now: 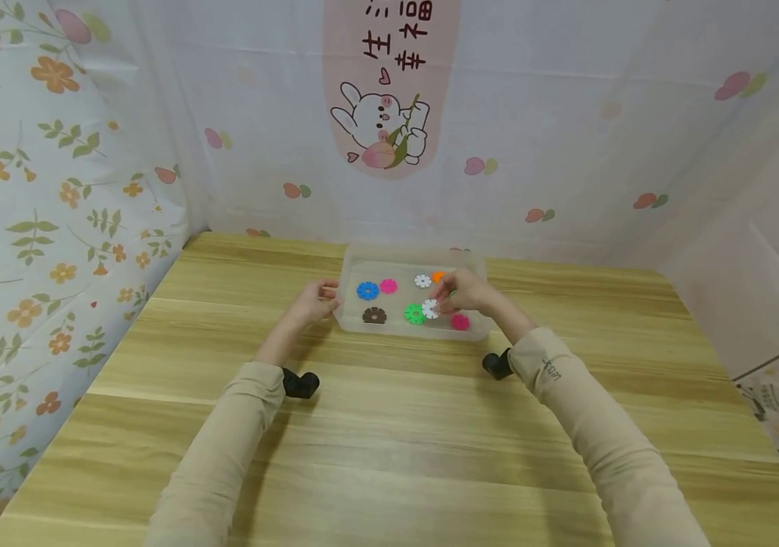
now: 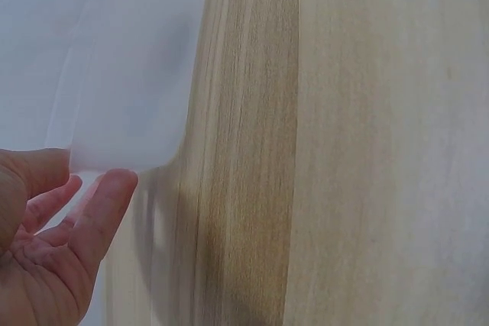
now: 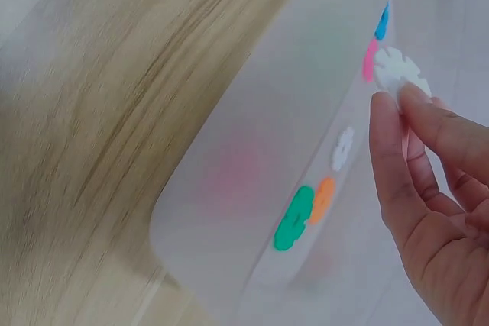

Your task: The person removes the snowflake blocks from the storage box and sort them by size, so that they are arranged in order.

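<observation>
Head view: hands (image 1: 469, 292) at bin rim (image 1: 344, 285)

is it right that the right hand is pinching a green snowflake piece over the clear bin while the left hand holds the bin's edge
Not quite. The piece pinched by the right hand is white, not green, as the right wrist view shows. The green piece lies in the clear bin. The left hand does hold the bin's edge.

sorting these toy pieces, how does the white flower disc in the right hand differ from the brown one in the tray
The white disc is pinched in the right hand, lifted over the clear tray; the brown disc lies flat on the tray floor, untouched. The white one sits next to the green disc; the brown one lies apart, nearer the left hand, which holds the tray's edge. The brown disc looks slightly larger. Both are notched, flower-shaped plastic pieces.
</observation>
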